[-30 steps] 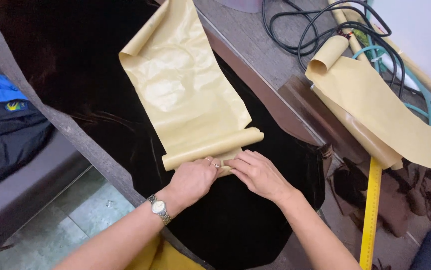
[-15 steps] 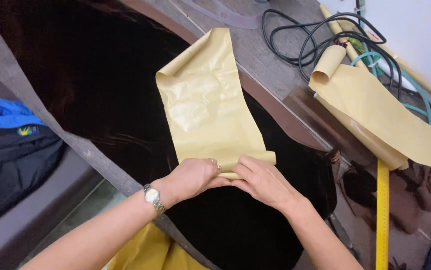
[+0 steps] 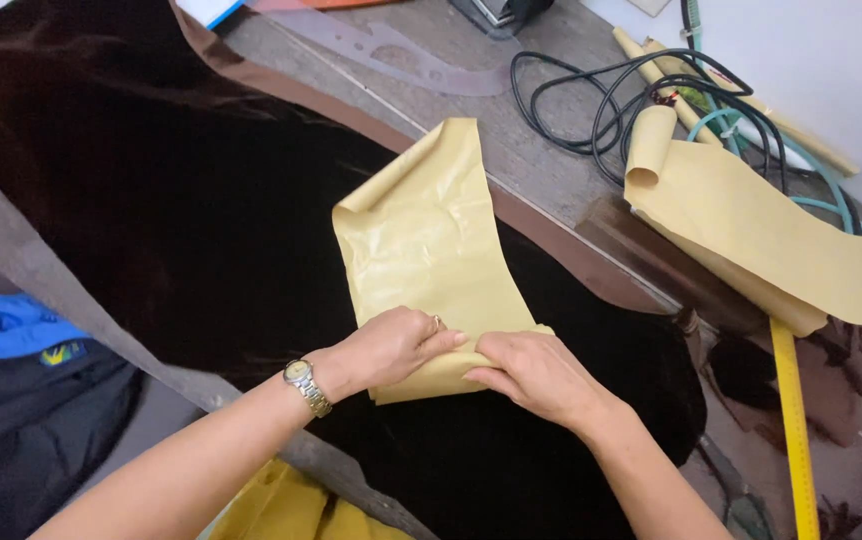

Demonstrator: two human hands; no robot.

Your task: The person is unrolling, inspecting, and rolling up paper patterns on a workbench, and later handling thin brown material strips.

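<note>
Hands meet at the near end of a yellowish-tan paper piece (image 3: 421, 240) lying on dark brown velvet fabric (image 3: 181, 200) spread over the worktable (image 3: 541, 160). Her left hand (image 3: 391, 345), a wristwatch (image 3: 306, 385) on its wrist, pinches the paper's rolled lower edge between thumb and fingers; the right hand (image 3: 536, 375) grips the same edge just beside it, fingers curled over the fold. Off to the right lie a second tan paper piece (image 3: 761, 240), coiled black cable (image 3: 631, 100) and a yellow ruler (image 3: 794, 430).
</note>
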